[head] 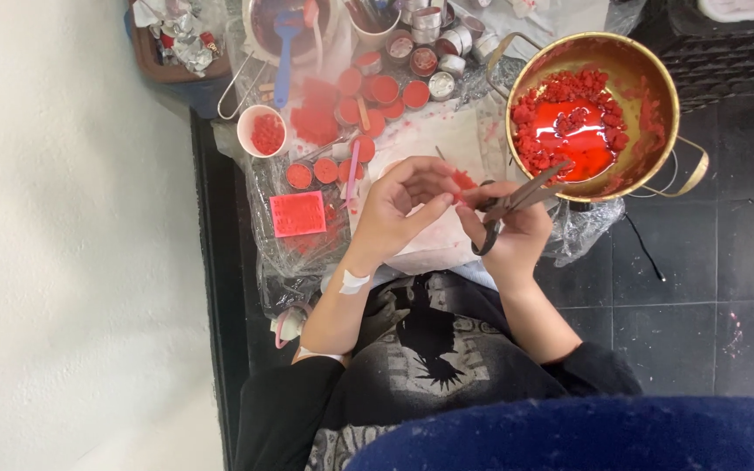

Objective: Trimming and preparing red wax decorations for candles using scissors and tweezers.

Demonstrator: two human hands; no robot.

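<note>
Red wax lump (462,180), small, soft and crumbly I judge, sits pinched in my left hand (399,209) fingertips, just beside dark metal scissors (517,202) gripped by my right hand (512,234); hold gently at edges.

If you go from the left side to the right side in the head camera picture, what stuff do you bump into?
White wall → small white cup of red bits → flat red square mould → left hand → scissors in the right hand → gold pot of red wax → dark floor tiles.
</note>
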